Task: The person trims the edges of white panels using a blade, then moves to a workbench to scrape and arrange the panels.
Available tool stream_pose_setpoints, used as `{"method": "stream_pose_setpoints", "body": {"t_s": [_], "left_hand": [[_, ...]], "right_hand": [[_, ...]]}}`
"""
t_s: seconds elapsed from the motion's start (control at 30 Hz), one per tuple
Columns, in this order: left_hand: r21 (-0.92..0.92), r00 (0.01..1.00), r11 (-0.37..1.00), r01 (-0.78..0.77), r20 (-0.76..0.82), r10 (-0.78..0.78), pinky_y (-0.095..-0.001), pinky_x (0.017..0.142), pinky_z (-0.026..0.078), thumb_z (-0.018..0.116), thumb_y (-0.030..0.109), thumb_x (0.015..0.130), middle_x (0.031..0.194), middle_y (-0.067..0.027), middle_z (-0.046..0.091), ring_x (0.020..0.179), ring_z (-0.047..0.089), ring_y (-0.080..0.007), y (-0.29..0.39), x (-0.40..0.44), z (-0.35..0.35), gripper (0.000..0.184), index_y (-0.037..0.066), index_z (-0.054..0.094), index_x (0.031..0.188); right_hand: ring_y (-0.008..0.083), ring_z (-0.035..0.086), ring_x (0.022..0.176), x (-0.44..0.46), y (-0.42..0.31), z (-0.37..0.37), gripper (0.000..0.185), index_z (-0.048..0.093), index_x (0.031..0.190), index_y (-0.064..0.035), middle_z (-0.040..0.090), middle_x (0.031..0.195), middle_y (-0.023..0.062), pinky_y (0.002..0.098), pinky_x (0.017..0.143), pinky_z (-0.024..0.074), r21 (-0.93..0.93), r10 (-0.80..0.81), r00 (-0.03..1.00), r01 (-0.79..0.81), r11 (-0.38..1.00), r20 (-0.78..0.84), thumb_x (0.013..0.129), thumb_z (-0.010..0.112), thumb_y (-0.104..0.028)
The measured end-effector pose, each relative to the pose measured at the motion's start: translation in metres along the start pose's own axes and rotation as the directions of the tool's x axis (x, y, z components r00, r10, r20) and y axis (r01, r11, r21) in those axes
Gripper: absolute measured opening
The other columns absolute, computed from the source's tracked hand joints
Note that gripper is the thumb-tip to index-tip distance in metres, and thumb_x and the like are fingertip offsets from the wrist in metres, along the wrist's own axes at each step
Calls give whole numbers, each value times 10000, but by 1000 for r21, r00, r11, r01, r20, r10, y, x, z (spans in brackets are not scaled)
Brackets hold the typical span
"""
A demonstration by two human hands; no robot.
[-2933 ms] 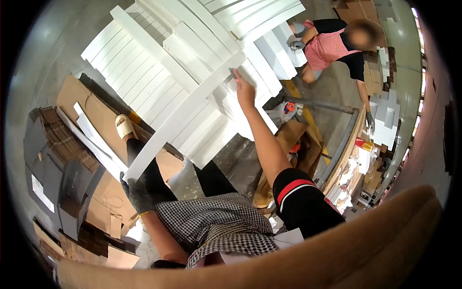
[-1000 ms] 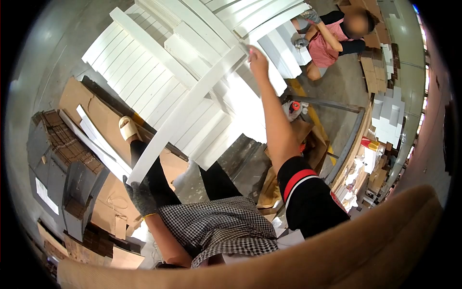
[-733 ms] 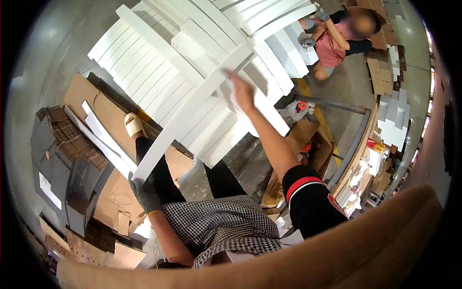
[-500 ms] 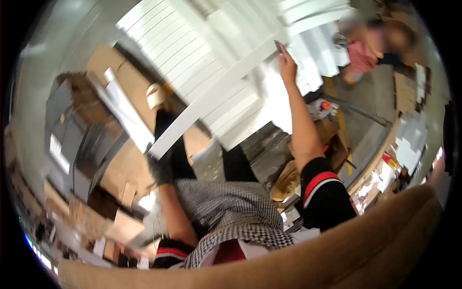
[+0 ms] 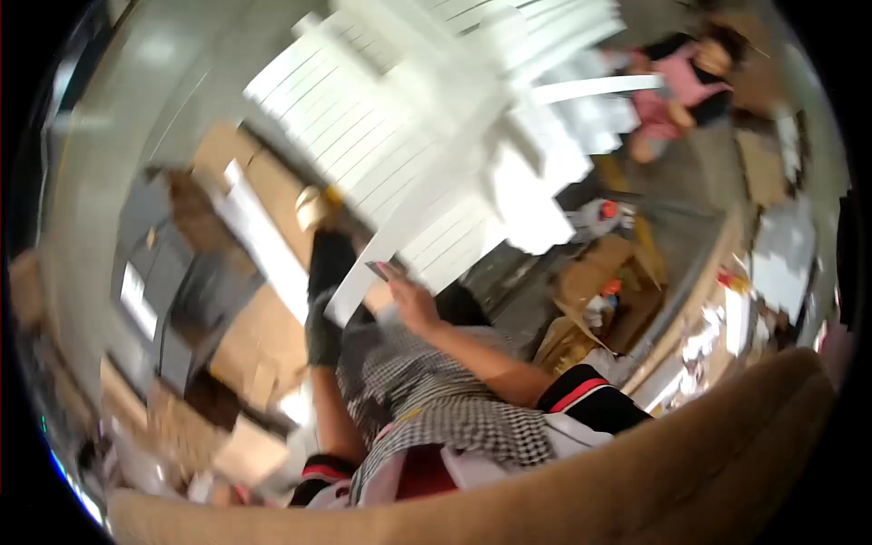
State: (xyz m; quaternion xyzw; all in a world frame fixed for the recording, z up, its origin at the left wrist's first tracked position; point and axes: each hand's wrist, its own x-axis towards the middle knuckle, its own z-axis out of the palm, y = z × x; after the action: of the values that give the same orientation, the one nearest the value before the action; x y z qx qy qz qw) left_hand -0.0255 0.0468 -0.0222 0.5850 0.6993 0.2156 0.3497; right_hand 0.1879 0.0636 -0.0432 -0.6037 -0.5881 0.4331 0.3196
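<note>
A long white strip (image 5: 413, 202) slants from my lap up across a stack of white slatted panels (image 5: 331, 113). My left hand (image 5: 322, 338), in a dark grey glove, is closed at the strip's near end; its fingers are blurred. My bare right hand (image 5: 414, 307) pinches a small dark flat piece (image 5: 375, 270), which could be a blade or scraper. That piece lies at the strip's edge, close to the near end. A checkered apron (image 5: 427, 391) covers my lap below both hands.
At the upper right another person (image 5: 681, 91) in pink sits beside a white strip (image 5: 595, 88). An open cardboard box (image 5: 604, 291) stands to my right. Cardboard (image 5: 259, 350) and a long white piece (image 5: 268, 241) lie to my left.
My right hand has come down along the strip from its upper part to near my left hand, still with the small dark piece. The view has shifted slightly.
</note>
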Motion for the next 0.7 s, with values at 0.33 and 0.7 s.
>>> {"method": "stream_pose_setpoints", "body": {"t_s": [0.33,0.7], "left_hand": [[-762,851,406,504,518,-86,-329,803,550,666,202,916,1052,-88,658,955,640,-215,23,-8,6,345,0,592,1186],[-458,584,743,487,804,113,-319,878,516,575,12,861,1064,-90,664,959,635,-190,139,-9,-54,416,-30,550,1274]], "right_hand": [[278,637,704,-58,-27,-52,377,575,1266,-152,618,784,107,376,682,510,148,-46,981,18,989,187,916,496,-38],[67,340,503,-20,-23,-173,804,427,1435,-35,588,880,16,238,489,333,861,653,753,-282,424,-76,885,632,-585]]}}
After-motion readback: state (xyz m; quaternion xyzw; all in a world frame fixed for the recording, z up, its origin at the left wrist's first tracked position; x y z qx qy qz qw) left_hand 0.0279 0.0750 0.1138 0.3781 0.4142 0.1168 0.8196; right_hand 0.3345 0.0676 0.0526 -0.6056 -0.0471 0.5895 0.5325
